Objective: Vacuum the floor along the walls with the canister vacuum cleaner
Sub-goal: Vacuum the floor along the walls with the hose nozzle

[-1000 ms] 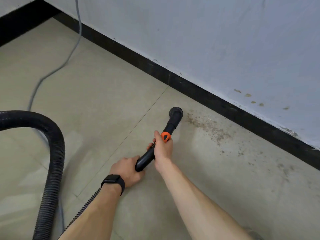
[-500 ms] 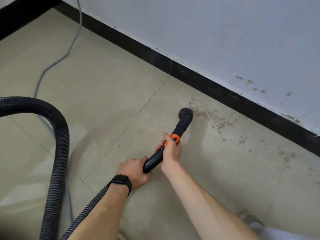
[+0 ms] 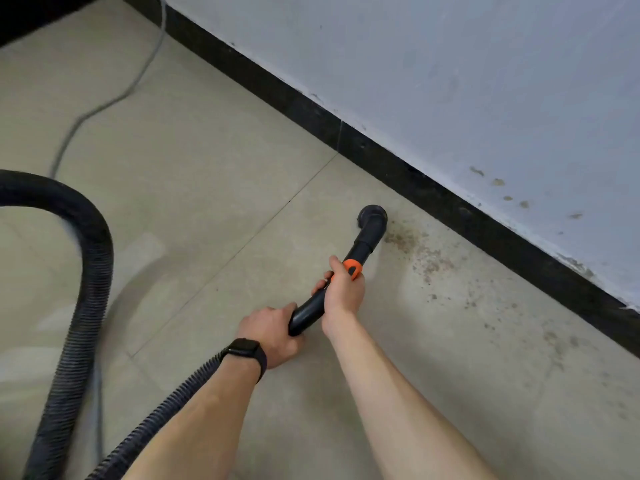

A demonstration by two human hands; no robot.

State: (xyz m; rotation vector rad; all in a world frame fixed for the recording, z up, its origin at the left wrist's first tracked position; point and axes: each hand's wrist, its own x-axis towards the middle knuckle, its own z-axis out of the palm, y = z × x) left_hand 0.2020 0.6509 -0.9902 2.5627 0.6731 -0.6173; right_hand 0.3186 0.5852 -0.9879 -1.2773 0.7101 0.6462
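- Both hands are on the black wand (image 3: 363,247). The left hand (image 3: 272,336) grips its rear bend, fingers curled underneath. The right hand (image 3: 343,292) wraps it further forward, just behind the orange collar (image 3: 353,266), thumb pointing along the top.
- From the hands the wand runs up and away toward the wall (image 3: 450,81). Its round nozzle (image 3: 372,216) is down at the floor (image 3: 207,202), near the black baseboard (image 3: 415,181), with a strip of tile showing between them.
- A patch of brown dirt (image 3: 415,251) lies just right of the nozzle and scatters on along the baseboard.
- Both forearms reach forward from the bottom edge, bare. The right one is nearly straight, the left angles inward. There is a black watch (image 3: 244,349) on the left wrist.
- The ribbed hose (image 3: 90,271) arcs in a big loop at the left, and a thinner stretch comes out beneath the left forearm.
- The left hand covers the join of hose and wand.
- The hose is cut off at the left and bottom edges, so where it leads cannot be seen.
- The nozzle's mouth faces down. Whether it actually touches the tile, I cannot tell.
- A grey cord (image 3: 104,105), blurred, trails from the top edge across the floor and passes behind the hose loop.
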